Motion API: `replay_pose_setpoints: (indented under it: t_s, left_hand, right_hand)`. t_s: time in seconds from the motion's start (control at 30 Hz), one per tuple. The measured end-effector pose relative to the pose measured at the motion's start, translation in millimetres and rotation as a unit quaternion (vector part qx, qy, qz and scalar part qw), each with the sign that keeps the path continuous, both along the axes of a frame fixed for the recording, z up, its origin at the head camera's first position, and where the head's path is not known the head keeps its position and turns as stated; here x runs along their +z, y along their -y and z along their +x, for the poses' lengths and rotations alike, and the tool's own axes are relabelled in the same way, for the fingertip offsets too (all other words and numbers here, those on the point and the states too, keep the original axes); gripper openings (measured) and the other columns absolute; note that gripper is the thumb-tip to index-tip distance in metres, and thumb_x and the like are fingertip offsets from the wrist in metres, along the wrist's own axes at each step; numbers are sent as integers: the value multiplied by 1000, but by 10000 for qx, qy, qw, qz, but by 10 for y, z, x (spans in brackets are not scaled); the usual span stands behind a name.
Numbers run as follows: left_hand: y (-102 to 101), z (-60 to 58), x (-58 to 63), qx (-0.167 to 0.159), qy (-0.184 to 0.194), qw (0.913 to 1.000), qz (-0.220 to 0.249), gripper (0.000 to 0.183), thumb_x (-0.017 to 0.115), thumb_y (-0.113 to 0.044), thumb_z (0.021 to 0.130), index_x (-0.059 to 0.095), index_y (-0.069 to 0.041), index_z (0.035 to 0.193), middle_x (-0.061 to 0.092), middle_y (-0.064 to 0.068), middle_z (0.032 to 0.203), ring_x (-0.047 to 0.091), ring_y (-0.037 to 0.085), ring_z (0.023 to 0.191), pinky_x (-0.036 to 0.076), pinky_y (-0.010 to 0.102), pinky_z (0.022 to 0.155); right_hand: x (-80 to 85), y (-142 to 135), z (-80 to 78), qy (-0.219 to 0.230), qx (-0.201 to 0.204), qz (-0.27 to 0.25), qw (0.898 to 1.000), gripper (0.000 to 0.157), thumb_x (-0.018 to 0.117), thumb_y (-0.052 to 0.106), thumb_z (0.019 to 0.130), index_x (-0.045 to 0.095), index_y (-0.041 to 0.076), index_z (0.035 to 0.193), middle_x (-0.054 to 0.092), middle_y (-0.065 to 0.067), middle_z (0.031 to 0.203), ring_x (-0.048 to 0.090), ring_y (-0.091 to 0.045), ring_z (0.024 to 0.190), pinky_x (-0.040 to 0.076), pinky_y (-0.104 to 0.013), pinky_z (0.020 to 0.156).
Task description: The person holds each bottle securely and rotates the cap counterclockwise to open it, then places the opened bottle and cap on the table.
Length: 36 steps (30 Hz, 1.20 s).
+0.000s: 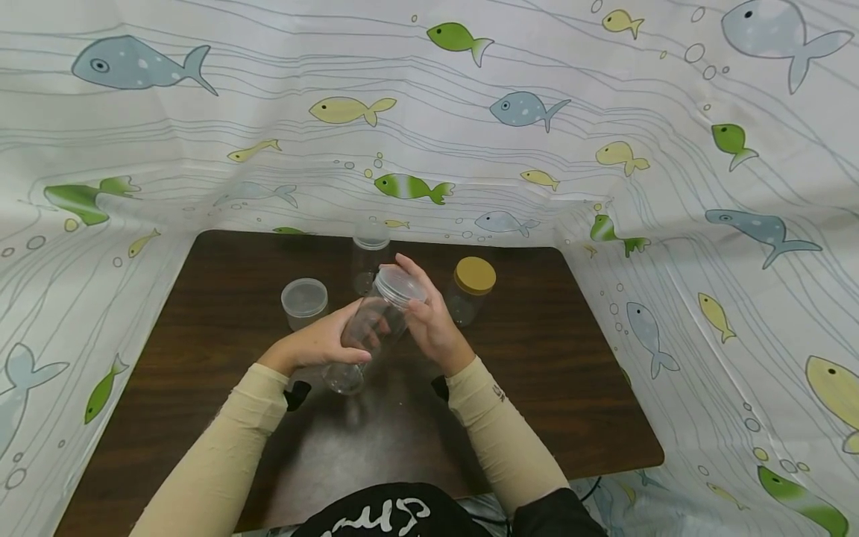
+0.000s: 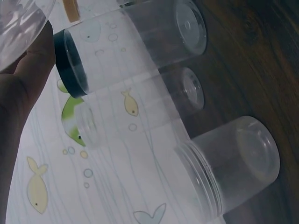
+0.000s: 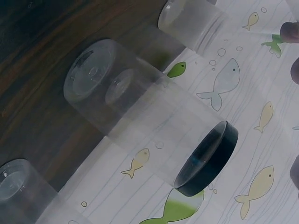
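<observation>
A clear plastic jar (image 1: 376, 328) is held tilted above the table, its round base toward the person and its translucent lid (image 1: 400, 285) pointing away. My left hand (image 1: 322, 339) grips the jar's body, thumb across the near side. My right hand (image 1: 432, 321) holds the lid end, with its thumb at the lid's edge and the fingers round the far side. In the left wrist view, part of the held jar (image 2: 18, 28) shows at the top left corner. Only some fingertips (image 3: 290, 32) of the right hand appear at the edge of the right wrist view.
On the dark wooden table (image 1: 550, 388) stand a short translucent jar (image 1: 304, 300), a slim clear jar (image 1: 370, 257) and a yellow-lidded jar (image 1: 473, 280). A dark-lidded jar (image 3: 154, 116) shows in both wrist views. Fish-printed sheeting (image 1: 416, 149) rises behind the table.
</observation>
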<state>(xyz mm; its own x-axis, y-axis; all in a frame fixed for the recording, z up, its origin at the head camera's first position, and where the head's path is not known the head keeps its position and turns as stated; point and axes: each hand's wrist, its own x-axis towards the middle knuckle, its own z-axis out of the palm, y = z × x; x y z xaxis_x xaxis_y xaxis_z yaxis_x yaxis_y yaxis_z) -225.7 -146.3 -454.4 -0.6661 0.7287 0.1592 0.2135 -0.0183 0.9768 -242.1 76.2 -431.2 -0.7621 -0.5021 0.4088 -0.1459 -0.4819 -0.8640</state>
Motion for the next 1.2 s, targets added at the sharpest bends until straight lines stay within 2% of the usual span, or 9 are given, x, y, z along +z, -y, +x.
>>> replay_pose_setpoints:
  t_s: [0.2,0.33,0.53,0.63,0.77,0.87,1.0,1.2]
  left_hand:
    - [13,0,26,64,-42,10000,58,84,74,-6,88,24,-4,156,52,25,130,58,43,107,58,42,83]
    - [45,-12,34,141,-59,9999,64,82,73,-5,88,25,-3,155,51,28,131,56,48,108,58,42,83]
    - [148,-31,47,367,-54,9993,2,83,73,-10,90,23,-4,156,48,29,135,56,47,113,57,40,84]
    - [185,-44,39,412,-44,9991,32,84,74,-13,91,22,-5,157,46,30,136,55,47,114,56,40,85]
    - [196,-65,2,455,-79,9989,-9,86,75,-17,92,20,-2,157,47,28,135,56,42,112,56,38,86]
    - [195,-67,-6,463,-37,9989,-8,86,75,-18,92,21,-3,157,46,28,135,54,49,113,56,38,86]
    - [186,-68,4,459,-22,9989,-35,85,75,-17,92,22,-6,157,46,28,136,51,55,114,56,38,86]
    - [151,-71,25,559,-229,9978,-283,83,76,-15,90,26,-7,156,50,25,134,56,48,111,58,40,82]
  right_hand:
    - [1,12,-26,72,236,-193,9995,113,75,57,86,6,6,159,18,-25,163,35,-24,141,25,-40,118]
    - [-8,-1,-16,83,26,-185,9998,119,77,59,83,2,4,158,9,-26,164,31,-25,142,23,-43,119]
    - [-16,-39,42,-70,-649,383,9971,114,74,64,83,10,3,153,12,-24,160,25,-21,142,26,-48,114]
    - [-17,-47,62,-264,-764,478,9956,105,73,62,86,15,1,149,19,-22,155,27,-23,137,25,-58,113]
    - [-23,-63,71,-471,-781,626,9939,102,71,62,87,21,-4,147,33,-9,146,34,-21,133,24,-62,112]
    - [-37,-80,63,-580,-807,836,9915,105,69,65,87,22,-7,148,35,-8,148,37,-18,135,28,-56,112]
    - [-48,-103,54,-713,-862,1017,9885,106,67,65,88,22,-8,150,29,-19,155,36,-18,137,32,-48,112]
    - [-19,-99,52,-747,-878,1166,9865,104,66,66,89,23,-5,152,28,-19,158,37,-18,135,36,-34,107]
